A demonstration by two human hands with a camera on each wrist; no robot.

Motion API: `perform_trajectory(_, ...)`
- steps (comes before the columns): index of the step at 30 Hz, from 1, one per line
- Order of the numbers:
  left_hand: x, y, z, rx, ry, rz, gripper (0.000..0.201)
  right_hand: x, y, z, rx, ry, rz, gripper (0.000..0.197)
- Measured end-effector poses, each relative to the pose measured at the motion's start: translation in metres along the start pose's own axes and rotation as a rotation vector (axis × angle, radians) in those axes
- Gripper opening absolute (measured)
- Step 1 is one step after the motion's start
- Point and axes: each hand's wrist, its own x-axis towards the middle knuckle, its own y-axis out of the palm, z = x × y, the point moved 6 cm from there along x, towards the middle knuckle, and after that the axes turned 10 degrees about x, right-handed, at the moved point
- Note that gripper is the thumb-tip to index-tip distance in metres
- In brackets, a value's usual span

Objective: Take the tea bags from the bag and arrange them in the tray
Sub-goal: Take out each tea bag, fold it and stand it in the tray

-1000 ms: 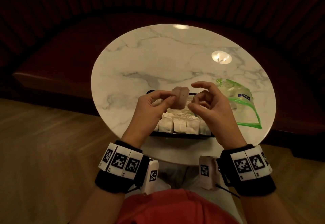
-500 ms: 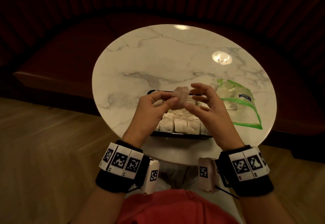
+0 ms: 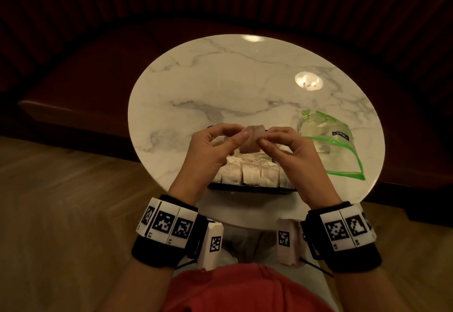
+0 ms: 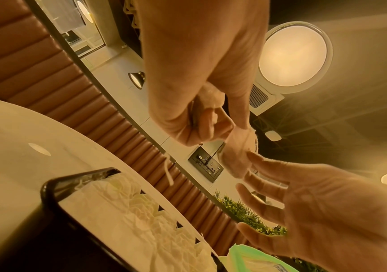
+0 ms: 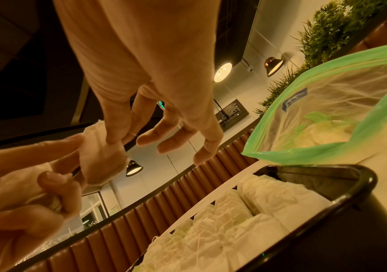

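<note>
Glossy marble table (image 3: 220,86), thin papery tea bags (image 3: 250,174) (crinkled), clear plastic bag (image 3: 326,137)

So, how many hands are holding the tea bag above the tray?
2. The left hand pinches the tea bag at its left edge, and the right hand pinches its right edge, both above the tray.

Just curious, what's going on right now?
Both hands, left and right, pinch one tea bag above the tray. Bag lies right. Nothing blocking.
</note>
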Motion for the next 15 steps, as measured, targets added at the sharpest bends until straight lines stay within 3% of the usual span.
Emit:
perform_trajectory(6,0.0013,-0.0005,0.0002,0.0,0.014,-0.006,0.009,-0.0007,-0.0002,0.0025,0.022,0.008,-0.001,0.003)
perform_trajectory(12,0.0019,0.0007,0.0014,0.037,0.025,0.005,0.005,-0.0013,0.0066,0.0015,0.053,0.049,0.092,0.022)
perform_trajectory(15,0.0017,0.0005,0.0006,0.032,0.03,-0.006,0.004,-0.002,0.0081,0.0046,0.054,0.048,0.086,0.011)
